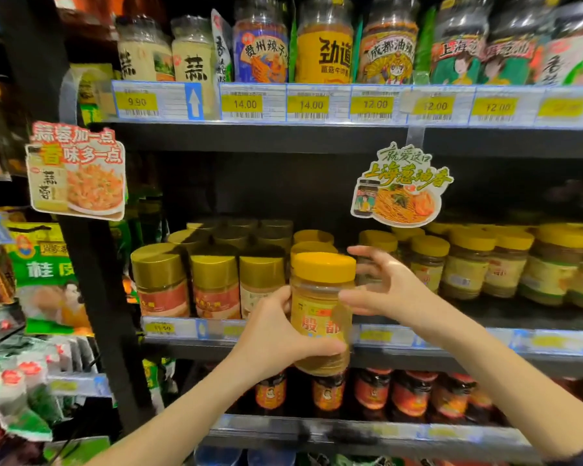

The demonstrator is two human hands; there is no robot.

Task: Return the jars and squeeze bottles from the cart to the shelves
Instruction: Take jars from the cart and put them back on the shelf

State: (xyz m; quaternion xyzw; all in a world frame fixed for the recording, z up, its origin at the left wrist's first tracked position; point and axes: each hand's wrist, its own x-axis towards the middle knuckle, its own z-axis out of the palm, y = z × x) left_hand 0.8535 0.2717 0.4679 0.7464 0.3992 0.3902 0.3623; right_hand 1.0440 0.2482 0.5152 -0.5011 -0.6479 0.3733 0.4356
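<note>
Upper band: a row of yellow price labels reading 9.90, 14.00, 14.00, 12.00, with a blue arrow tag between the first two. Left of centre — a hanging promotional card showing an orange dish on a plate. Right of centre — a second card picturing noodles. Left edge: a green packet; below it, white-and-green sachets, blurred.

Before you, the middle shelf carries upright gold-lidded jars on its left and yellow-lidded jars on its right, in rows. The upper shelf holds tall labelled jars; the lower shelf holds dark jars with red labels.
</note>
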